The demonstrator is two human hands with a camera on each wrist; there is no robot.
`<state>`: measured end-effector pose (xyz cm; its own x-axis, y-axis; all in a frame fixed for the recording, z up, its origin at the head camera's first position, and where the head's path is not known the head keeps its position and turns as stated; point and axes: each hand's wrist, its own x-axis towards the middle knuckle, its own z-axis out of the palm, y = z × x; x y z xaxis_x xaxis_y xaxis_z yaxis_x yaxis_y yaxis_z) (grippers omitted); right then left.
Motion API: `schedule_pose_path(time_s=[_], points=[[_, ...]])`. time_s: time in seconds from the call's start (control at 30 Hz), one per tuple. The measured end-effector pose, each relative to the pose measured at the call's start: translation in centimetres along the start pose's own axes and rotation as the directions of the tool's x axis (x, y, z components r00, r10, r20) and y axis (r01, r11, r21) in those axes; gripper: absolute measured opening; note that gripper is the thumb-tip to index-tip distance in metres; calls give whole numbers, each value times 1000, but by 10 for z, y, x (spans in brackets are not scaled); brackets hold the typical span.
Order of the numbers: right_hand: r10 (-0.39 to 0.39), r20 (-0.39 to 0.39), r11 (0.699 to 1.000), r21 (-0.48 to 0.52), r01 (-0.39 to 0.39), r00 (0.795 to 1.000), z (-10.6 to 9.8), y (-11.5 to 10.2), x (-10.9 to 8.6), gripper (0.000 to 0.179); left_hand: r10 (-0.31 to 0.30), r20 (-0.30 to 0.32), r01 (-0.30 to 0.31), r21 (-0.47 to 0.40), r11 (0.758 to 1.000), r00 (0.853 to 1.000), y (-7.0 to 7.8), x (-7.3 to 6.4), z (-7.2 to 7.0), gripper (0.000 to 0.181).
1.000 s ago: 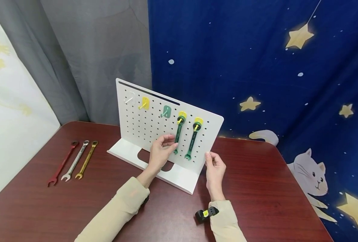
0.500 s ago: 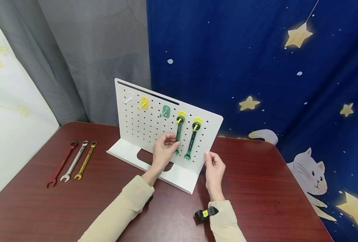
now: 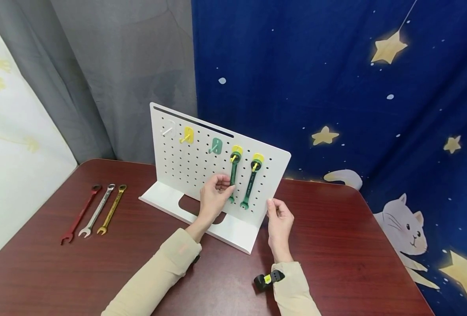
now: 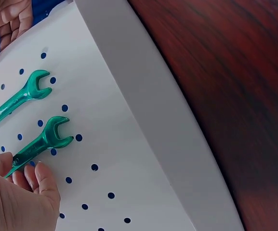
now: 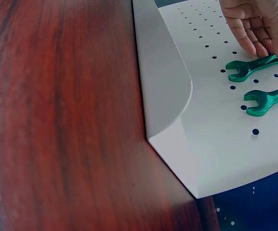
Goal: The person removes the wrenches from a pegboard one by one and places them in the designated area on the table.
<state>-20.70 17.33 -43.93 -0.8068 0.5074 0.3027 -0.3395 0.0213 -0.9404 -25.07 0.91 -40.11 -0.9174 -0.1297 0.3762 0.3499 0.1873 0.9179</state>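
Observation:
My left hand [image 3: 213, 197] pinches the shaft of a green combination wrench [image 3: 234, 172] between thumb and fingers. That wrench hangs by its ring end on a yellow hook [image 3: 238, 149] of the white pegboard [image 3: 186, 164]. In the left wrist view, the open end of the wrench [image 4: 52, 135] points past the fingers, over the board's holes. Just to its right, a second green wrench [image 3: 251, 186] hangs on another yellow hook [image 3: 259, 156]. My right hand [image 3: 280, 223] grips the board's right edge, thumb in front, the other fingers partly hidden behind.
Left of the pegboard, a red wrench [image 3: 81, 215], a silver wrench [image 3: 98, 211] and a gold wrench [image 3: 113, 210] lie side by side on the dark red table [image 3: 328, 250]. A clear hook [image 3: 170, 128], a yellow hook [image 3: 188, 134] and a green hook [image 3: 217, 145] carry nothing.
My left hand has shifted slightly to the right, and the lower end of the pinched wrench has swung a little that way. My right hand keeps its hold on the board's edge.

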Motion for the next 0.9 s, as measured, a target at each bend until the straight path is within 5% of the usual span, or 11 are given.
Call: schedule_pose_path(time_s=[0.4,0.9], points=[[-7,23,1000,3,7,1000,3,-24,-7,18,-24,5,24,40,999,1000,1,-1,-1,19],[-1,3,1000,10,1,1000,0,0,0,22,-29,107,35,-60,998,994,-3,-3,-8,21]])
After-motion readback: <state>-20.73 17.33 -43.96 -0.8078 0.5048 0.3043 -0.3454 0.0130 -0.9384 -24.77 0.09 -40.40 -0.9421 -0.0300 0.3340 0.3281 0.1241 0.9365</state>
